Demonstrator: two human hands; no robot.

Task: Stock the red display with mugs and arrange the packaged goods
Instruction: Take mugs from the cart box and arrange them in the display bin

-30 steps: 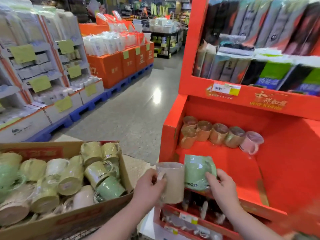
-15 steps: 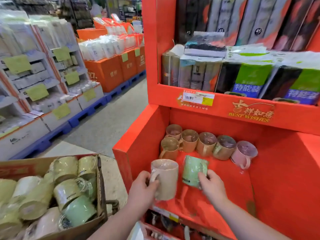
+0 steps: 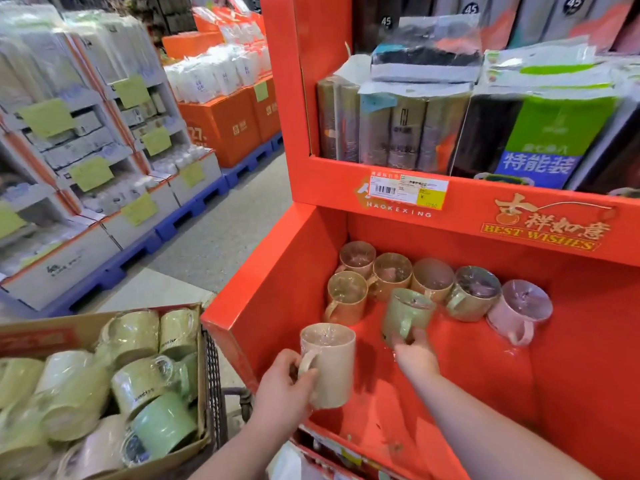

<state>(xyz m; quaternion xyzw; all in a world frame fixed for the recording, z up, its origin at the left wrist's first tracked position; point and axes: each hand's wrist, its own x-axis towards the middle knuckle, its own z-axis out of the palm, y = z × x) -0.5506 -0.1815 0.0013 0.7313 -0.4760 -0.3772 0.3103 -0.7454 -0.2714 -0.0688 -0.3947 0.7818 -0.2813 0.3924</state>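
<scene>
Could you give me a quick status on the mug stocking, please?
Left hand holds beige mug by its handle, over the shelf front. Right hand grips green mug, among the shelved mugs. No obstruction seen.

A shop aisle of grey speckled floor point(image 3: 225, 233) runs back on the left. Along it, blue plastic pallets point(image 3: 194, 213) carry tiered white cardboard stands point(image 3: 79, 157) hung with yellow-green price cards point(image 3: 46, 117). Farther back, orange cartons point(image 3: 221, 126) sit on another pallet, topped with white packets point(image 3: 211, 76). The dark shelving beyond is blurred.
</scene>
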